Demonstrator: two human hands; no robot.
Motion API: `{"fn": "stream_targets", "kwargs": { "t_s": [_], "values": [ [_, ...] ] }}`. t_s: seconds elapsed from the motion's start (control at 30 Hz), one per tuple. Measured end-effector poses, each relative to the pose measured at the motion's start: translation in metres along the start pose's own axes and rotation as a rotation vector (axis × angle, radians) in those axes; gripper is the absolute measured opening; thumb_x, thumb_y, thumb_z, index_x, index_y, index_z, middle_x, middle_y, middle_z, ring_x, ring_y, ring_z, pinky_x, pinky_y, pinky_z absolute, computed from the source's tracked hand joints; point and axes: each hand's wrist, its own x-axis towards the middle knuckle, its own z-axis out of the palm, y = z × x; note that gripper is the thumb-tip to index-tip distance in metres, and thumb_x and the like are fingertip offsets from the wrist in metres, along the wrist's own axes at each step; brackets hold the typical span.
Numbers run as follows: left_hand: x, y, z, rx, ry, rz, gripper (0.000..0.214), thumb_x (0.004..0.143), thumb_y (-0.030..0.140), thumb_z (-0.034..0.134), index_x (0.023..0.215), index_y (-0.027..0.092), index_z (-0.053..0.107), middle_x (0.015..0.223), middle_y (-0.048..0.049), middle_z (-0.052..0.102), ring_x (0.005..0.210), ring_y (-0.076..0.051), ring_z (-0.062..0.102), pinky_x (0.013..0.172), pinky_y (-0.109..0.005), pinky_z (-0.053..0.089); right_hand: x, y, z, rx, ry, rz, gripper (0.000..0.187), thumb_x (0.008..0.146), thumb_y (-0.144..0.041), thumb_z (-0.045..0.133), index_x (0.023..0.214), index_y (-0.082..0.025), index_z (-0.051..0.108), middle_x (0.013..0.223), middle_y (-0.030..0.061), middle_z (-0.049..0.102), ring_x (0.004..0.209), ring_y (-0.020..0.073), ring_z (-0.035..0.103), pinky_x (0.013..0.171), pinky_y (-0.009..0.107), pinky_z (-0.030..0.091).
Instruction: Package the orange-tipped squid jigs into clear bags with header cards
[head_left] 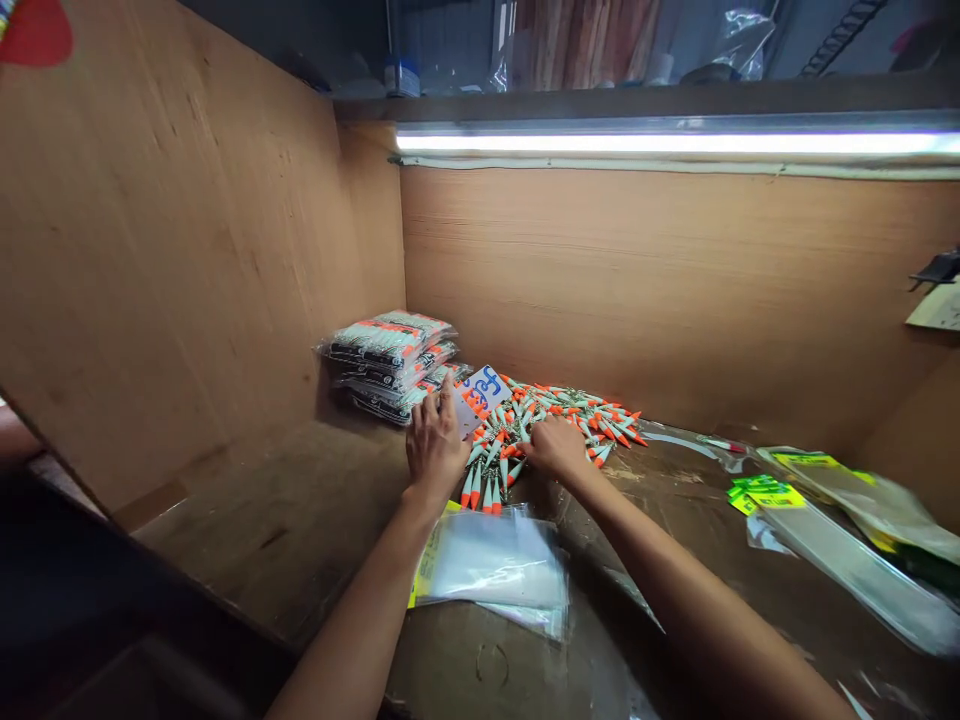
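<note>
A heap of small orange-and-white fishing floats (570, 410) lies on the brown work surface against the back wall. My left hand (433, 440) rests at the heap's left edge, fingers curled on a white card with blue writing (484, 390). My right hand (553, 446) is closed over floats at the front of the heap. A few floats (484, 488) lie side by side between my wrists. A stack of clear plastic bags with yellow headers (491, 565) lies just under my forearms.
Packed bags of floats (390, 360) are stacked in the back left corner. More empty bags with green and yellow labels (817, 500) lie at the right. Wooden walls (187, 250) close in the left and back. A tube light (675, 142) runs under a shelf.
</note>
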Motion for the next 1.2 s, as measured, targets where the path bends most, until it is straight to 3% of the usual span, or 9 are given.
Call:
{"fn": "stream_targets", "kwargs": {
  "t_s": [0.13,0.23,0.37,0.53,0.67,0.77,0.9,1.07,1.2],
  "values": [
    [-0.001,0.002,0.001,-0.031,0.002,0.009,0.104,0.074,0.030,0.080,0.156,0.025,0.016,0.127,-0.0129,0.053,0.114,-0.032,0.050,0.097,-0.043,0.043,0.005,-0.010,0.012,0.010,0.005,0.062,0.028,0.080,-0.037,0.066,0.092,-0.014,0.076,0.107,0.0217,0.071,0.109,0.0330,0.061,0.086,0.036,0.045],
    [-0.004,0.004,0.002,-0.055,0.001,0.037,0.103,0.074,0.031,0.079,0.156,0.025,0.016,0.129,-0.0131,0.052,0.116,-0.033,0.049,0.099,-0.044,0.042,0.009,-0.003,0.008,0.084,0.044,0.138,0.027,0.082,-0.034,0.059,0.086,-0.013,0.076,0.094,0.0204,0.073,0.093,0.0315,0.067,0.076,0.035,0.047],
    [-0.006,0.006,0.004,-0.083,-0.021,0.072,0.103,0.075,0.034,0.079,0.156,0.025,0.015,0.127,-0.0125,0.053,0.115,-0.032,0.049,0.100,-0.044,0.041,0.012,0.024,-0.006,0.253,0.127,0.164,0.039,0.088,-0.043,0.048,0.083,-0.015,0.075,0.077,0.0117,0.074,0.073,0.0248,0.068,0.063,0.030,0.046],
    [-0.010,0.009,0.009,-0.151,-0.067,0.126,0.101,0.076,0.034,0.077,0.156,0.025,0.015,0.125,-0.0122,0.053,0.116,-0.032,0.048,0.099,-0.042,0.040,-0.001,0.057,-0.031,0.470,0.225,0.028,0.047,0.093,-0.047,0.042,0.101,-0.013,0.073,0.088,0.0072,0.076,0.077,0.0194,0.068,0.064,0.025,0.048],
    [-0.014,0.013,0.013,-0.215,-0.155,0.239,0.102,0.077,0.027,0.075,0.156,0.027,0.011,0.127,-0.0107,0.052,0.117,-0.031,0.048,0.099,-0.042,0.039,-0.023,0.068,-0.060,0.585,0.252,-0.173,0.037,0.093,-0.039,0.050,0.115,-0.017,0.071,0.099,0.0060,0.076,0.082,0.0180,0.067,0.070,0.025,0.049],
    [-0.017,0.017,0.014,-0.258,-0.211,0.320,0.105,0.075,0.023,0.074,0.156,0.029,0.008,0.131,-0.0100,0.049,0.120,-0.031,0.046,0.102,-0.043,0.039,-0.037,0.066,-0.080,0.472,0.285,-0.325,0.021,0.089,-0.027,0.060,0.104,-0.021,0.074,0.092,0.0038,0.075,0.079,0.0171,0.064,0.071,0.026,0.046],
    [-0.022,0.024,0.015,-0.314,-0.276,0.406,0.108,0.073,0.020,0.074,0.156,0.030,0.006,0.131,-0.0097,0.049,0.120,-0.030,0.046,0.102,-0.045,0.040,-0.046,0.055,-0.091,0.113,0.313,-0.373,0.014,0.091,-0.020,0.061,0.089,-0.024,0.074,0.085,0.0041,0.072,0.084,0.0196,0.057,0.067,0.026,0.039],
    [-0.029,0.033,0.019,-0.385,-0.338,0.497,0.109,0.071,0.014,0.071,0.156,0.032,0.006,0.133,-0.0098,0.049,0.118,-0.030,0.048,0.102,-0.047,0.041,-0.049,0.038,-0.080,-0.062,0.274,-0.412,0.018,0.095,-0.025,0.058,0.086,-0.025,0.074,0.088,0.0068,0.069,0.088,0.0217,0.053,0.066,0.028,0.036],
    [-0.034,0.039,0.018,-0.414,-0.376,0.578,0.110,0.068,0.008,0.065,0.156,0.031,0.004,0.136,-0.0108,0.048,0.123,-0.030,0.046,0.103,-0.048,0.040,-0.047,0.033,-0.064,-0.022,0.242,-0.452,0.015,0.093,-0.017,0.059,0.089,-0.021,0.073,0.087,0.0071,0.068,0.085,0.0207,0.054,0.067,0.027,0.037]
  ]
}}
